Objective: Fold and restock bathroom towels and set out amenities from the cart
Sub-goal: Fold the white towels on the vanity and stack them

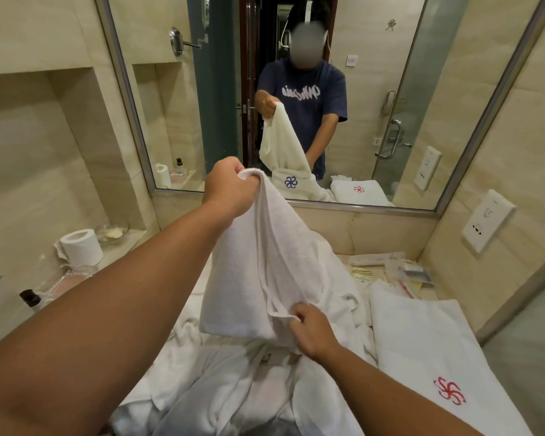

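A white towel [280, 262] hangs between my two hands above the vanity counter. My left hand [230, 187] grips its top corner, raised toward the mirror. Lower down, my right hand [312, 332] pinches the towel's hemmed edge near its bottom. Under it lies a heap of loose white towels [221, 388]. A folded white towel with a red emblem [428, 357] lies flat on the counter at the right. Packaged amenities [394, 272] lie behind it, near the back right corner.
A toilet roll [81, 247], a glass dish [112, 231], a clear tray [70, 278] and a dark-capped bottle [31, 298] stand on the ledge at left. The mirror [296, 89] fills the wall ahead. A wall socket plate [488, 220] is at right.
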